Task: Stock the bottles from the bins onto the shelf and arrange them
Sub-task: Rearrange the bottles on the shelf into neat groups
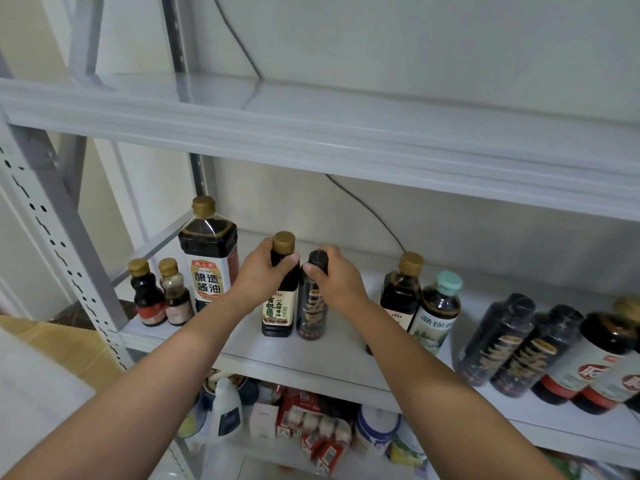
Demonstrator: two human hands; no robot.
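Grey shelf [311, 362], two bottles mid-board.
Left hand [259, 275] grips the gold-capped bottle [280, 299]; right hand [337, 280] grips the black-capped bottle [311, 306]. Full, rigid, probably slick: necks look safest.

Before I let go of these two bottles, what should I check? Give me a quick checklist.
1. Left hand grips the gold-cap bottle at the neck: ok.
2. Right hand grips the black-cap bottle just under its cap: ok.
3. Both bottles stand on the shelf, side by side: ok.
4. Labels face the front: ok.
5. Bare shelf in front of the pair, clear of the edge: ok.
6. Caps screwed tight: cannot tell.
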